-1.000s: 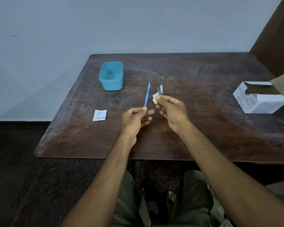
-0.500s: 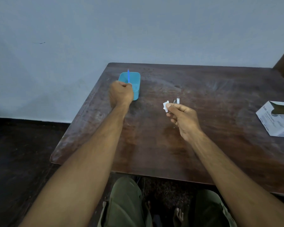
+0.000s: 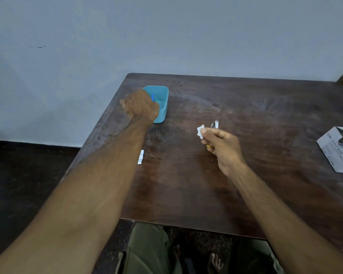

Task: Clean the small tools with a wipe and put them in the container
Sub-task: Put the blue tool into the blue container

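Note:
A teal plastic container (image 3: 163, 107) stands at the table's far left. My left hand (image 3: 140, 105) hangs over its near left corner with the fingers curled. The tip of a thin blue tool (image 3: 152, 96) sticks out past the knuckles, inside the container; the rest of it is hidden by the hand. Over the middle of the table, my right hand (image 3: 221, 144) pinches a small folded white wipe (image 3: 200, 131) between thumb and forefinger. Just beyond that hand, a few small metal tools (image 3: 214, 124) lie on the table, among them a nail clipper.
A torn white wipe packet (image 3: 140, 157) lies on the dark wooden table (image 3: 255, 119) beside my left forearm. An open white cardboard box (image 3: 339, 153) sits at the right edge. The wall runs behind the table, and my knees and bare feet show under its near edge.
My left hand carried the blue tool from the table's middle to the container and has lowered it inside. My right hand has kept the wipe roughly in place. The camera turned left.

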A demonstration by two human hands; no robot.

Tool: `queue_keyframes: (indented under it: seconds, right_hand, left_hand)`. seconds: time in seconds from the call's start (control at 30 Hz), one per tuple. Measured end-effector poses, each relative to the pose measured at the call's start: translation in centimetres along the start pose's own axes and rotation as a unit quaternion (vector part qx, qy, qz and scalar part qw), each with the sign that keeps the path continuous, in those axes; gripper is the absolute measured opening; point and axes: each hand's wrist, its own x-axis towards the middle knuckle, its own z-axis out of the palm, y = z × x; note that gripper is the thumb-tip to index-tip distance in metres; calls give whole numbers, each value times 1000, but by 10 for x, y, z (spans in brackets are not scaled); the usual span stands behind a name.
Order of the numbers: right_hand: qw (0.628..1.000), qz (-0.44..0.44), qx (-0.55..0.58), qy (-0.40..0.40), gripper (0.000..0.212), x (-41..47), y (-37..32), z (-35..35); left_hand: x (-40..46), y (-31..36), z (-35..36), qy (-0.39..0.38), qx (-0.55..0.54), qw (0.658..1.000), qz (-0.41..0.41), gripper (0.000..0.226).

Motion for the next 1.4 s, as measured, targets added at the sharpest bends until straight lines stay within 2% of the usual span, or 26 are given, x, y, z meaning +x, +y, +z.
queue_keyframes:
  seconds: [0.1,0.3,0.53,0.73,0.87,1.07,1.13,1.2,1.27,1.4]
  right_hand:
    - [1000,-3,-1,-5,6,1,1,0]
    - [1000,-5,3,-3,7,2,2,-1]
    - [1000,-6,12,-3,5,-1,3,-2]
    - [1000,-1,13,-1,9,0,4,-3]
    - [1000,1,19,-2,5,0,3,-4]
    - [998,27,58,-3,4,-2,0,-10]
    - [996,32,80,3,6,-2,-4,-15]
    - [995,30,97,17,7,-2,-8,-21]
    - [993,21,109,30,6,0,-12,-29]
    - [993,15,105,54,5,-1,-14,-43]
  left_hand:
    - [0,-1,4,11,21,1000,7,21]
    - [1,-4,5,-29,47,998,2,43]
    - [-4,-3,4,-13,47,999,5,43]
    - [1,-4,2,-46,45,998,3,47]
    - [12,-7,7,-84,3,996,-15,48]
    - [7,-8,10,-33,-14,999,-2,41]
    - [0,-4,7,12,-15,999,30,36]
    - [-15,3,2,76,-59,992,81,29]
    - [-37,15,-1,97,-135,979,119,25]
    - [-90,36,9,27,-233,962,141,19]
